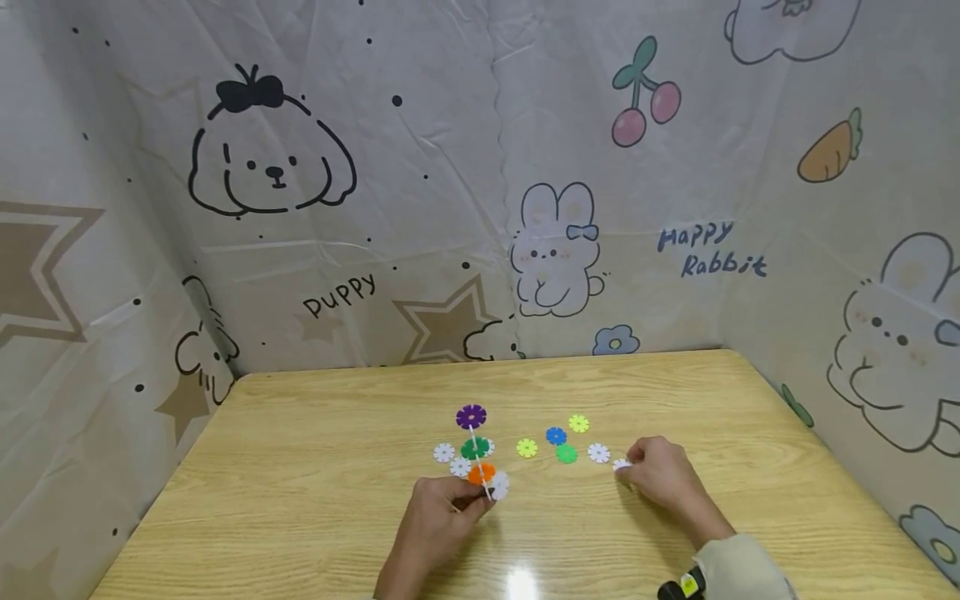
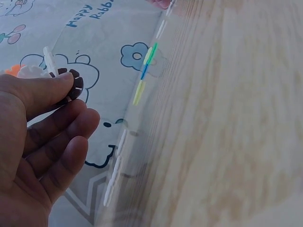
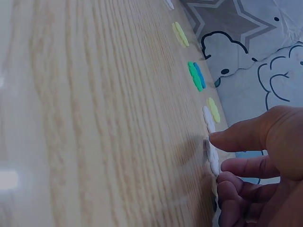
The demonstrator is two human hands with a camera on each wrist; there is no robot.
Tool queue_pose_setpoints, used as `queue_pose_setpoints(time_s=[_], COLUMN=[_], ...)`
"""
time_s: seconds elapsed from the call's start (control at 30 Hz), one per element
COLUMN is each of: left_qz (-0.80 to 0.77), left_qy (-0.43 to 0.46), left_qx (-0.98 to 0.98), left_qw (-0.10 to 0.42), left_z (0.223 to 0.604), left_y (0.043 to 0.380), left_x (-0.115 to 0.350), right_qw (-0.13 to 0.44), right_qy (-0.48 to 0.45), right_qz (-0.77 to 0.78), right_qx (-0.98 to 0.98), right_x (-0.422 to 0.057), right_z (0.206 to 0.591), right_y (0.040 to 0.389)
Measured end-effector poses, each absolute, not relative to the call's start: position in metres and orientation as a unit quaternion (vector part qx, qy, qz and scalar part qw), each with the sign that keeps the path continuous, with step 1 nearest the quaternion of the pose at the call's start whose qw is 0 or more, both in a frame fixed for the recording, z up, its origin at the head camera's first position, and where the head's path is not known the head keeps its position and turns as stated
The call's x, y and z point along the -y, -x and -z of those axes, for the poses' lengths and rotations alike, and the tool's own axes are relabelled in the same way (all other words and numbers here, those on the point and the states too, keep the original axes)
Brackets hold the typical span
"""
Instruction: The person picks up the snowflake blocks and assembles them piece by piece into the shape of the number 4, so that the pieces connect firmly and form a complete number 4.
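My left hand (image 1: 435, 521) pinches a dark notched disc (image 2: 78, 86) between thumb and forefinger. That disc belongs to a chain of interlocking plastic snowflake discs, held above the table. Along the chain stand a purple disc (image 1: 462, 416) at the far end, a dark green disc (image 1: 469, 451), an orange disc (image 1: 477, 475) and a white disc (image 1: 501, 485), with thin white discs seen edge-on between them. Over at the right, my right hand (image 1: 667, 473) pinches a loose white disc (image 3: 213, 161) at the tabletop, thumb on one side and fingers on the other.
Loose discs lie between the hands on the wooden table (image 1: 315, 467): two yellow discs, one nearer (image 1: 527, 442), a blue disc (image 1: 551, 436), a light green disc (image 1: 566, 459) and a white disc (image 1: 598, 447). More white discs (image 1: 443, 447) lie left, behind the chain. A printed cloth (image 1: 420, 208) hangs behind.
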State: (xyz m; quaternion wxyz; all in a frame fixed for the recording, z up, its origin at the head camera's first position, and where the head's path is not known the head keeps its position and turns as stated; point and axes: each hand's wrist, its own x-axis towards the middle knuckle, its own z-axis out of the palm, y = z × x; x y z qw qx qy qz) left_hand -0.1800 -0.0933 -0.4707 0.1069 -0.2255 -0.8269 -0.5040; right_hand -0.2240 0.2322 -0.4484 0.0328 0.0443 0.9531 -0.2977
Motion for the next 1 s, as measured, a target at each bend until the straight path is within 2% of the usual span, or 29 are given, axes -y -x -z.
queue_pose_setpoints(time_s=[0.63, 1.0], left_qz=[0.493, 0.495], left_qy=[0.243, 0.241], left_qx=[0.826, 0.825], left_qw=[0.129, 0.125], left_z=[0.4726, 0.472], left_y=[0.181, 0.1808], left_x=[0.0934, 0.0937], right_qw=[0.033, 0.04], right_qy=[-0.054, -0.036], right_qz=[0.307, 0.354], right_qx=[-0.95, -0.934], right_x=[-0.2338, -0.2325], right_z=[0.4531, 0.4521], right_y=[0.2274, 0.2256])
